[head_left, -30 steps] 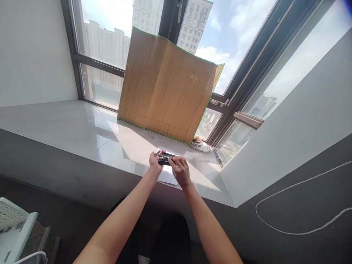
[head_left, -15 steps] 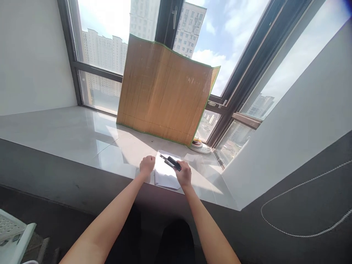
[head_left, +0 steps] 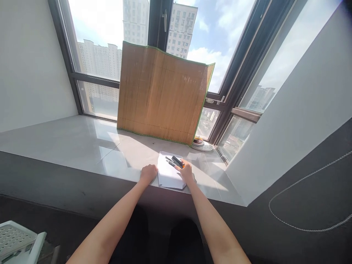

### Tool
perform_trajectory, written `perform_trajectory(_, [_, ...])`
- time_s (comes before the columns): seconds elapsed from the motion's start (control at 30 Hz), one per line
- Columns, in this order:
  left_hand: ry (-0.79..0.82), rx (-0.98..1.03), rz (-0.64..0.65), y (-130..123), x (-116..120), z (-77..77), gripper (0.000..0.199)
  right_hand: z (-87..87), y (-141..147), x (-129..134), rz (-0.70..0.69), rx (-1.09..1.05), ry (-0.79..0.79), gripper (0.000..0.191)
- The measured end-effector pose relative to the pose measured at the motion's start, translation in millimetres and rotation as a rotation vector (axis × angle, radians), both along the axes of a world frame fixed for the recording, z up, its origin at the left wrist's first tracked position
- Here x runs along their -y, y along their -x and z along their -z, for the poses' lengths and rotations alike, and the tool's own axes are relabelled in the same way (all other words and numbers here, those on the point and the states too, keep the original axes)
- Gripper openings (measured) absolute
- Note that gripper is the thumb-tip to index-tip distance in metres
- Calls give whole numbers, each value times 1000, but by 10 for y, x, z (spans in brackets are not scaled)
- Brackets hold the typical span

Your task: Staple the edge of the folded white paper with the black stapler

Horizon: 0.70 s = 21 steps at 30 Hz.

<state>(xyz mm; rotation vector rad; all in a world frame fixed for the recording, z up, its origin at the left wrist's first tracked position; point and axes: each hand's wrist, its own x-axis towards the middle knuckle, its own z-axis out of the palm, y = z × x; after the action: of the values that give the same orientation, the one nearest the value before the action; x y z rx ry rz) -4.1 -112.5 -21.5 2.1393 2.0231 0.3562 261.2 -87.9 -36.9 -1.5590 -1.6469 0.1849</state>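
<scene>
White paper (head_left: 167, 176) lies on the pale tiled window sill (head_left: 137, 148), near its front edge. My right hand (head_left: 186, 171) is over the paper's right side, its fingers closed round a black stapler-like tool (head_left: 176, 161), whose narrow end points to the upper left. A bit of orange shows by the fingertips. Just left of the paper, my left hand (head_left: 149, 173) rests on the sill, closed in a loose fist; whether it holds anything is hidden.
A tall brown bamboo mat (head_left: 162, 95) leans against the window behind the paper. Stacked plates (head_left: 202, 145) stand at its lower right corner. A looped cord (head_left: 310, 230) hangs at the right; a white perforated chair (head_left: 16, 236) is at the lower left.
The view has shifted slightly. My right hand and the black tool have moved a little to the right over the paper. My left hand has lowered slightly beside the paper's left edge.
</scene>
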Motion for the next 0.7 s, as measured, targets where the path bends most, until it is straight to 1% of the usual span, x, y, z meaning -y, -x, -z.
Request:
perform_trajectory(0.07, [-5, -6, 4, 0, -4, 7, 44, -29, -183, 98, 84, 115, 98, 30])
perform_trajectory(0.17, [-16, 17, 4, -1, -5, 12, 41, -2, -474, 291, 178, 260, 272, 40])
perform_trajectory(0.23, [-28, 57, -2, 4, 5, 0, 37, 51, -583, 389, 190, 294, 309, 39])
perform_trajectory(0.33, [-73, 125, -8, 5, 49, -57, 34, 107, -599, 429, 178, 340, 313, 31])
perform_trajectory(0.37, [-99, 248, -33, -8, 73, -85, 32, 108, -584, 423, 174, 349, 309, 30])
perform_trajectory(0.4, [-119, 443, -74, -33, 101, -114, 30, 100, -566, 418, 173, 354, 308, 30])
perform_trajectory(0.43, [-128, 681, -122, -75, 135, -141, 28, 85, -545, 421, 173, 359, 311, 31])
perform_trajectory(0.5, [-97, 1143, -199, -216, 216, -177, 23, 46, -482, 475, 164, 346, 266, 35])
perform_trajectory(0.53, [-56, 1295, -208, -314, 264, -182, 21, 28, -433, 532, 135, 313, 202, 35])
perform_trajectory(0.57, [-10, 1367, -193, -427, 317, -179, 18, 11, -367, 609, 75, 262, 112, 34])
perform_trajectory(0.6, [35, 1408, -168, -547, 374, -169, 16, -4, -285, 699, -16, 198, 4, 30])
perform_trajectory(0.67, [121, 1509, -126, -782, 494, -140, 15, -39, -89, 895, -240, 65, -197, 14])
perform_trajectory(0.7, [166, 1560, -103, -883, 553, -127, 17, -63, 9, 983, -320, 23, -255, 13])
